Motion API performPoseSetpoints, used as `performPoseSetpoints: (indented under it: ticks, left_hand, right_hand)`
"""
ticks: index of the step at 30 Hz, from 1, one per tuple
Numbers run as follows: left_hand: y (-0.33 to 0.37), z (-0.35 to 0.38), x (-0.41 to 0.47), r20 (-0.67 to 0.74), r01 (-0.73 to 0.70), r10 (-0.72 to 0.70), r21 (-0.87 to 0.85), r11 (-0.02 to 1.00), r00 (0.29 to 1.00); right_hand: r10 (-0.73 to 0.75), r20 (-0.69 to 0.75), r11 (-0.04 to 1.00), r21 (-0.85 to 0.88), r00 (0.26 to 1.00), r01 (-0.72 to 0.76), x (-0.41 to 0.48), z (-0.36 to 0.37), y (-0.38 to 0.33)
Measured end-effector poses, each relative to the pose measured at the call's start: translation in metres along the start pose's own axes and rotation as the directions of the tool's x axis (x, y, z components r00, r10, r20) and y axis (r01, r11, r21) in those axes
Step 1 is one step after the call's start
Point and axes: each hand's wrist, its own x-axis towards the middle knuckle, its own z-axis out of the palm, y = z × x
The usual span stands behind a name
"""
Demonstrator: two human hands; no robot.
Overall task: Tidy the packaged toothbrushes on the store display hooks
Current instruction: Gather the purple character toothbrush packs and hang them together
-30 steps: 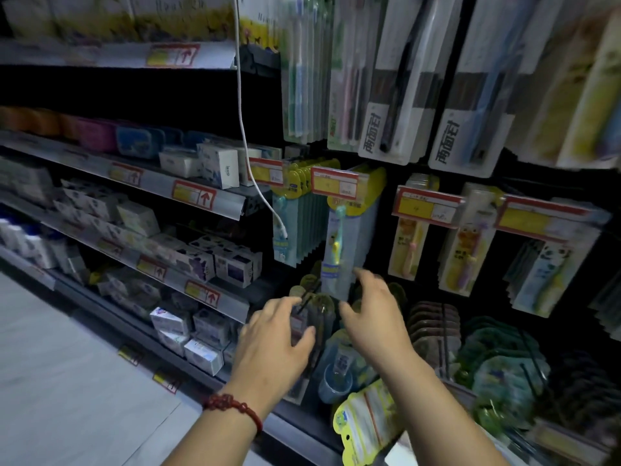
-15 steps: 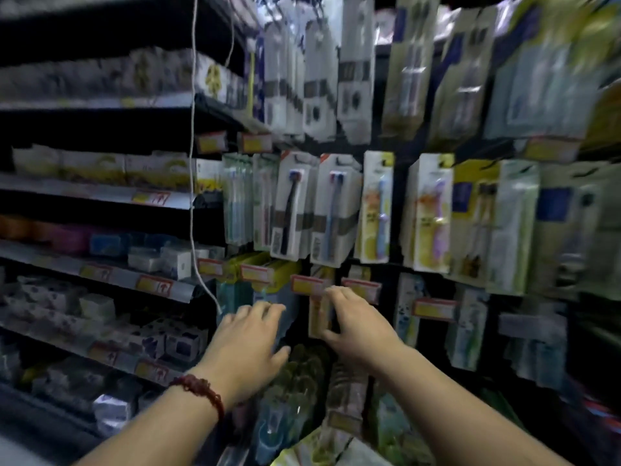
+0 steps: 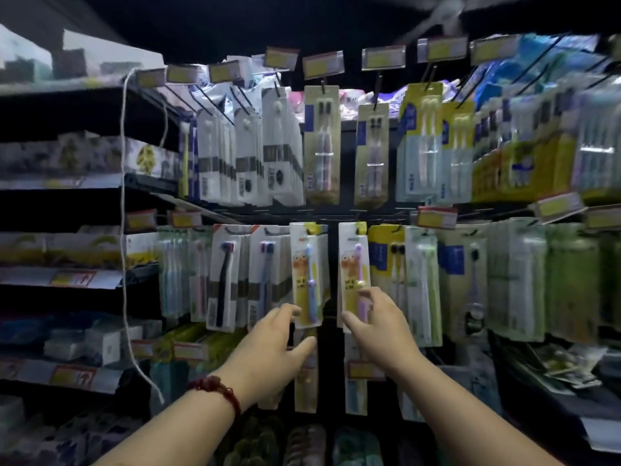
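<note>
One purple-brush pack [image 3: 351,264] pinched by right hand [image 3: 378,319]; left hand [image 3: 268,348] fingers spread, contact unclear.

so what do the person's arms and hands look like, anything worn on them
Both forearms are bare, with no sleeves in view. The left hand and right hand have no gloves, and no rings or watch show. A dark red beaded bracelet circles the left wrist.
</note>
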Motion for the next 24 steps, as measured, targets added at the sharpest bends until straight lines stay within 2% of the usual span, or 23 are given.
performPoseSetpoints:
  ticks: [5, 9, 14, 17, 20, 24]
  left_hand:
    - [0.016, 0.024, 0.065, -0.035, 0.067, -0.082, -0.322, 0.944, 0.996]
    - [0.026, 0.045, 0.114, -0.002, 0.175, -0.208, -0.531, 0.829, 0.978]
    - [0.048, 0.062, 0.157, 0.01, 0.131, -0.179, -0.722, 0.679, 0.984]
    - [0.053, 0.065, 0.171, 0.005, 0.098, -0.153, -0.787, 0.61, 0.988]
    - [0.05, 0.069, 0.183, 0.017, 0.124, -0.182, -0.794, 0.596, 0.983]
    - [0.043, 0.076, 0.193, 0.101, 0.196, -0.197, -0.811, 0.552, 0.975]
  right_hand:
    - [0.136, -0.072, 0.963, 0.244, 0.988, -0.115, 0.046, -0.007, 0.026]
    - [0.219, 0.003, 0.891, 0.407, 0.976, -0.201, 0.079, 0.0, 0.038]
    - [0.232, 0.065, 0.821, 0.523, 0.971, -0.231, 0.11, 0.011, 0.041]
    - [0.254, 0.157, 0.764, 0.572, 0.954, -0.298, 0.123, 0.015, 0.038]
    - [0.248, 0.185, 0.735, 0.603, 0.951, -0.309, 0.133, 0.019, 0.04]
    - [0.241, 0.207, 0.701, 0.639, 0.948, -0.317, 0.142, 0.031, 0.043]
